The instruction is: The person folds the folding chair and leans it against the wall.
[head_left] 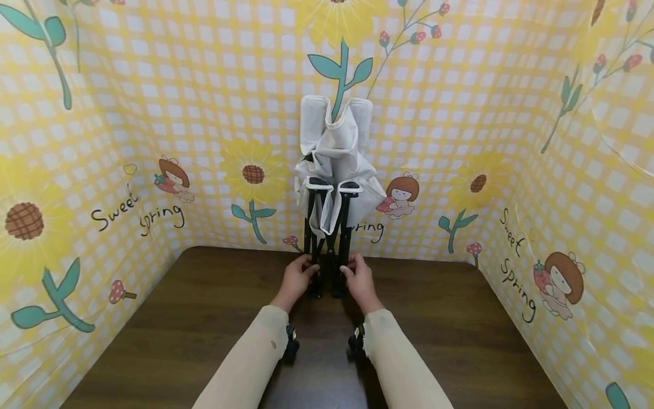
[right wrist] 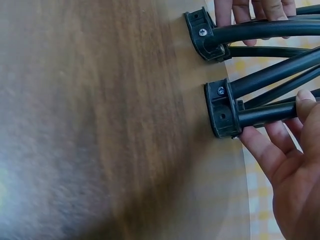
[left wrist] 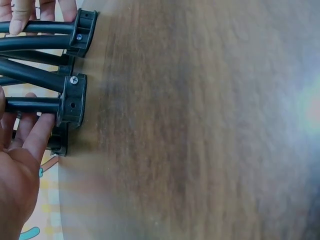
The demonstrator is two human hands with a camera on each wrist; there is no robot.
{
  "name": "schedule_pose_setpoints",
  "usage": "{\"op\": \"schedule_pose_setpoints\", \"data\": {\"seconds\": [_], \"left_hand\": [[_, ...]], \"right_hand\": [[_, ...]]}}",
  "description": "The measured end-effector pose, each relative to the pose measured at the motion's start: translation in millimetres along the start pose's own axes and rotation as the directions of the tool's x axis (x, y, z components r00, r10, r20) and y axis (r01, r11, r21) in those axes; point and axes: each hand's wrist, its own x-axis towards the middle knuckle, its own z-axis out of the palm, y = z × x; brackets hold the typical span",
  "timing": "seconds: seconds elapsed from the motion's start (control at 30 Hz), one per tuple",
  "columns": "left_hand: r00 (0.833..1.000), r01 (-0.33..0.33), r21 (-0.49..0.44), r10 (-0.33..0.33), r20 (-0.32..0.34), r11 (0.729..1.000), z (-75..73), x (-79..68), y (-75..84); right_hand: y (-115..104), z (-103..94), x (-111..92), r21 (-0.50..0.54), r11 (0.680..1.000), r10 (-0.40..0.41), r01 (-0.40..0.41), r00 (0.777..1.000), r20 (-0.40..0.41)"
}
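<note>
A folded camping chair [head_left: 341, 139] with a white fabric seat and black tube legs [head_left: 344, 233] stands upright at the back of the table, close to the cloth backdrop. Low on the legs, my left hand [head_left: 296, 279] grips a tube on the left side, with thumb in front and fingers behind. My right hand [head_left: 361, 279] holds a tube on the right side in the same way. Black plastic feet [left wrist: 73, 100] with screws cap the leg ends, right at the tabletop in the left wrist view. In the right wrist view, fingers [right wrist: 265, 150] curl under a tube just above its foot [right wrist: 222, 110].
The dark wooden table [head_left: 204, 341] has rounded back corners. A yellow checked cloth [head_left: 204, 102] printed with sunflowers hangs behind it and along both sides. A black wrist camera [head_left: 290, 343] sits below the left sleeve, and another [head_left: 356, 341] below the right.
</note>
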Motion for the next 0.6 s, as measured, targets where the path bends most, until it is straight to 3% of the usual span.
{"op": "schedule_pose_setpoints", "data": {"seconds": [0.6], "left_hand": [[0.998, -0.005, 0.112, 0.012, -0.055, 0.994, 3.7, 4.6, 10.2]], "right_hand": [[-3.5, -2.5, 7.4, -0.002, 0.999, 0.032, -0.032, 0.999, 0.018]]}}
